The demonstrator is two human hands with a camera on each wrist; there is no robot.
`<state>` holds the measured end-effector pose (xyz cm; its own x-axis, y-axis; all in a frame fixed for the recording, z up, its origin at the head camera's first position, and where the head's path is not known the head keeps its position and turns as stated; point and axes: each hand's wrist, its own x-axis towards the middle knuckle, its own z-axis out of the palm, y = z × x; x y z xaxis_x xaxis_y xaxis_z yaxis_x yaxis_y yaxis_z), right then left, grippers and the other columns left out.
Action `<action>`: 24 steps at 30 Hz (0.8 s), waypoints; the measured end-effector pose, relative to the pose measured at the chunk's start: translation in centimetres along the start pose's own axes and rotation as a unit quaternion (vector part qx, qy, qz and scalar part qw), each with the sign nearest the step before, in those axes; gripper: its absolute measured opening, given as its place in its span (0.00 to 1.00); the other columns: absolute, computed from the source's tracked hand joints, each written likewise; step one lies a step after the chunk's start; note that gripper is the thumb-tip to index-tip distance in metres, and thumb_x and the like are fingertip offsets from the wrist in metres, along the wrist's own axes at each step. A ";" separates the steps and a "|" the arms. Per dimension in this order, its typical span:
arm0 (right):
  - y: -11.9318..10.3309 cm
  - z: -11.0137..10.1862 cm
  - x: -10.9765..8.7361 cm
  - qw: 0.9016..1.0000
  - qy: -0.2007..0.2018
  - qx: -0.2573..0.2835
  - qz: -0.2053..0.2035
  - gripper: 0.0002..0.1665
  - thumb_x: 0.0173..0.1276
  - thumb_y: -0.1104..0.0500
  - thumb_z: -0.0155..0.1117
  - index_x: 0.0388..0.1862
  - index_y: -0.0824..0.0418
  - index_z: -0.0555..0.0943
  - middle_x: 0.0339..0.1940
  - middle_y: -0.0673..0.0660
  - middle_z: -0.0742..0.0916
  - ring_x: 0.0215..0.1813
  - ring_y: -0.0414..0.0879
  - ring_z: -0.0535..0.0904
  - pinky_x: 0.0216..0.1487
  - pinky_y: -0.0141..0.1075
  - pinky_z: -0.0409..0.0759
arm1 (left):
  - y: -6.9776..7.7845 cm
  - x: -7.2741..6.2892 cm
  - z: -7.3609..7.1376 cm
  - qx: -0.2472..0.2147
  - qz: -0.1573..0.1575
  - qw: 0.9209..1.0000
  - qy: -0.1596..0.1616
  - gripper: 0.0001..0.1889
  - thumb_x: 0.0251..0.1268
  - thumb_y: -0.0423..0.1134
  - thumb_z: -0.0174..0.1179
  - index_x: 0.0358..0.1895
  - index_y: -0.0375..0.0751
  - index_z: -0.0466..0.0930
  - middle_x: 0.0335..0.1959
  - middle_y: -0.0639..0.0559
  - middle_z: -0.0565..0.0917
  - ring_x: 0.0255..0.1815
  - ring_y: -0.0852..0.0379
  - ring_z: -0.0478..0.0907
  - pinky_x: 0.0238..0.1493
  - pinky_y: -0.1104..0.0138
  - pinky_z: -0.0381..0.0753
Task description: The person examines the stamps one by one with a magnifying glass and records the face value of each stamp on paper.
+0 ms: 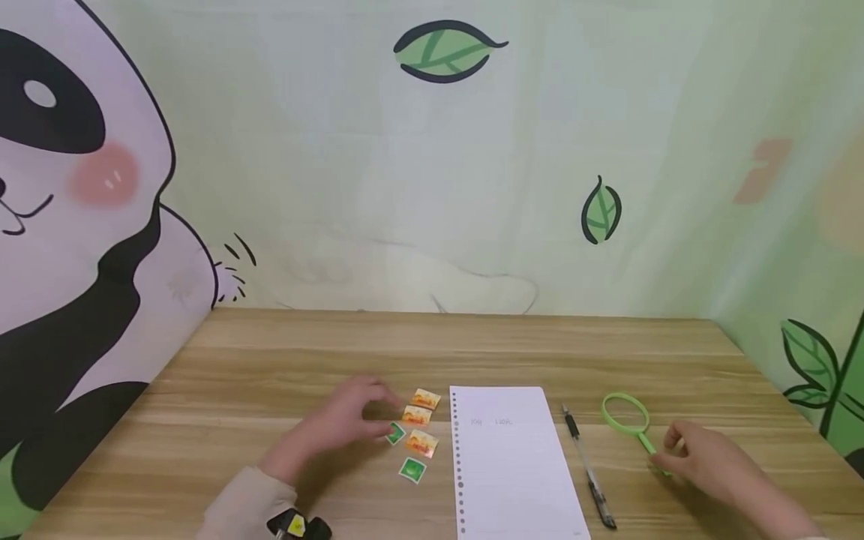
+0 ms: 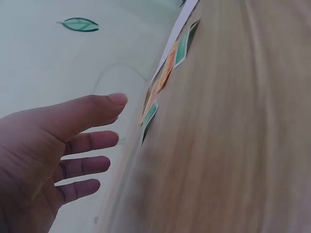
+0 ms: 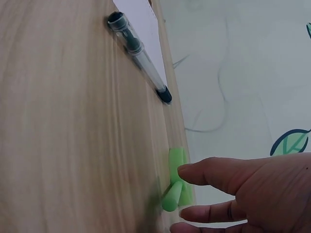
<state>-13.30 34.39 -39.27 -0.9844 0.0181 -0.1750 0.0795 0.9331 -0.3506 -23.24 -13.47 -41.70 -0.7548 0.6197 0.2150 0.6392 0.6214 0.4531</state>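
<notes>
My left hand hovers at the left of several small stamp-like paper pieces, fingers apart and holding nothing. Its thumb is nearest a green piece; whether they touch is unclear. Three orange pieces and another green piece lie close by. At the right, my right hand is beside the handle of a light green magnifying glass. In the right wrist view, thumb and fingers are spread around the handle's end without a visible pinch; contact cannot be told.
Between the hands lies a white sheet of notebook paper with punched holes and faint writing. A clear pen with black ends rests at its right. Behind the wooden table hangs a printed panda-and-leaf backdrop.
</notes>
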 end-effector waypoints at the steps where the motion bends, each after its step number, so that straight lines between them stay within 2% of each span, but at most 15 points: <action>1: 0.0 0.1 0.0 1.000 0.003 0.001 -0.003 0.19 0.63 0.47 0.65 0.36 0.63 0.75 0.24 0.50 0.80 0.26 0.43 0.72 0.26 0.36 0.70 | -0.2 -0.1 -0.2 -0.010 -0.001 1.000 -0.009 0.15 0.53 0.42 0.69 0.46 0.48 0.84 0.46 0.56 0.83 0.55 0.49 0.76 0.60 0.48 0.72; 5: -0.1 0.5 0.0 1.000 0.012 0.007 -0.008 0.19 0.62 0.48 0.67 0.36 0.63 0.76 0.24 0.50 0.80 0.26 0.43 0.71 0.26 0.36 0.70 | -0.6 -0.3 -0.5 -0.021 -0.010 0.999 -0.025 0.14 0.52 0.44 0.70 0.44 0.53 0.85 0.48 0.55 0.83 0.55 0.49 0.75 0.60 0.47 0.71; 9: -0.2 0.8 0.1 1.000 0.017 0.001 -0.008 0.18 0.61 0.50 0.68 0.36 0.63 0.76 0.26 0.51 0.80 0.27 0.43 0.71 0.26 0.36 0.70 | -0.8 -0.5 -0.2 0.003 -0.008 0.999 -0.032 0.13 0.50 0.47 0.71 0.41 0.55 0.85 0.49 0.55 0.81 0.54 0.50 0.74 0.59 0.49 0.71; 13: -0.2 0.9 0.2 1.000 0.024 -0.008 -0.015 0.15 0.61 0.53 0.67 0.34 0.62 0.75 0.26 0.51 0.81 0.28 0.43 0.71 0.28 0.36 0.70 | -1.0 -0.6 0.1 0.022 -0.005 0.999 -0.030 0.12 0.49 0.47 0.71 0.39 0.57 0.86 0.48 0.55 0.81 0.53 0.52 0.74 0.58 0.51 0.71; 19: -0.2 1.4 0.3 1.000 0.025 -0.009 -0.007 0.11 0.62 0.58 0.66 0.33 0.61 0.74 0.20 0.50 0.76 0.23 0.43 0.67 0.23 0.32 0.64 | -1.0 -0.6 0.3 0.017 -0.012 0.999 -0.027 0.10 0.50 0.46 0.71 0.38 0.57 0.86 0.48 0.55 0.80 0.54 0.52 0.74 0.60 0.49 0.69; 24: -0.2 1.7 0.4 1.000 0.021 -0.011 0.001 0.09 0.63 0.60 0.65 0.32 0.62 0.73 0.19 0.50 0.74 0.22 0.43 0.68 0.22 0.32 0.66 | -0.9 -0.7 0.4 0.014 -0.007 1.000 -0.022 0.10 0.50 0.45 0.71 0.37 0.57 0.85 0.48 0.55 0.80 0.54 0.51 0.74 0.60 0.47 0.68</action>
<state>-13.48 33.59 -40.83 -0.9900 0.0351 -0.1368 0.0790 0.9406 -0.3302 -23.29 -14.27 -42.58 -0.7575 0.6303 0.1699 0.6323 0.6436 0.4313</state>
